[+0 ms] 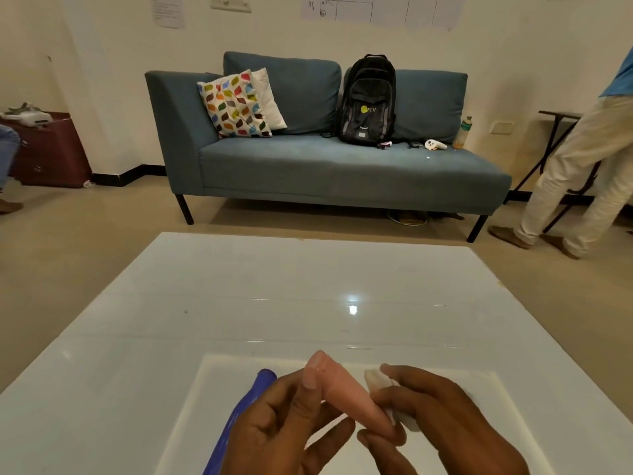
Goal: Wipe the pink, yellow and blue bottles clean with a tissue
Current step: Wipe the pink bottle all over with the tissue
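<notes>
Wiping is under way on the pink bottle (pixel 346 389), seen from the head camera: it's up off the table (pixel 239 303), held tilted between both hands, its rounded end pointing up and away. The left hand (pixel 281 426) is curled loosely around the bottle's upper part, thumb laid along its near side, other fingers partly spread beneath. The right hand (pixel 445 419) is closed around a crumpled white tissue (pixel 376 378), pressing it against the bottle's lower right flank; a tuft of tissue pokes out above the fingers and more shows under them.

Just left of the left hand, the blue bottle (pixel 239 413) lies on its side on a paler mat (pixel 479 385) that sits on the table. It's untouched right now. The yellow bottle is nowhere in view; it may be below the frame, I can't tell.

My read: first bottle in hand, so we're early in the job. Next calls for turning the pink one with the left while the tissue sweeps its length, then setting it down and reaching for the blue.
</notes>
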A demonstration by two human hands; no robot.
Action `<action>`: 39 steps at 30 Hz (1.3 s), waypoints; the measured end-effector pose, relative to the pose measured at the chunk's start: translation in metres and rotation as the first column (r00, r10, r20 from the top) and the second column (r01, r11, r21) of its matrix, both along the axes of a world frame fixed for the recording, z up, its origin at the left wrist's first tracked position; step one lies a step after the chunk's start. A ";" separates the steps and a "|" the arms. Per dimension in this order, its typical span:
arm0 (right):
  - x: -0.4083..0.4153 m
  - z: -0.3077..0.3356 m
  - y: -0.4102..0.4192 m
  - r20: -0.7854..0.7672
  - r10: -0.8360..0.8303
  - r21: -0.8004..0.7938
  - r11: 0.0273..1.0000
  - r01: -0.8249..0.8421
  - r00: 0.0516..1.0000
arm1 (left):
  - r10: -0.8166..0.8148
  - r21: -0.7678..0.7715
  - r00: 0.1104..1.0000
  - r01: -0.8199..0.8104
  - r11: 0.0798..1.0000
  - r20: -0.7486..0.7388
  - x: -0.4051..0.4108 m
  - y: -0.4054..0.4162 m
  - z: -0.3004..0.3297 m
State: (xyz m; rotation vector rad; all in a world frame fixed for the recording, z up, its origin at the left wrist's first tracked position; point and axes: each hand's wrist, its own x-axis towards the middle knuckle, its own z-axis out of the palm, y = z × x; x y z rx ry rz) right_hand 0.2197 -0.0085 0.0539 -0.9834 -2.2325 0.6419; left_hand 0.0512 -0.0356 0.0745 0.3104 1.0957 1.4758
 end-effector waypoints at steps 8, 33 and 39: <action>0.002 -0.004 0.027 -0.095 -0.072 0.114 0.990 0.083 0.993 | -0.044 -0.091 0.993 0.054 0.994 0.113 -0.011 0.008 -0.016; -0.008 0.004 0.007 -0.091 -0.001 0.222 0.975 0.021 0.996 | -0.023 0.051 0.998 0.020 0.998 0.065 0.007 -0.004 -0.014; -0.013 0.008 -0.010 0.239 0.162 0.154 0.967 -0.202 0.957 | 0.115 -0.058 0.988 -0.110 0.992 0.100 0.001 0.006 -0.024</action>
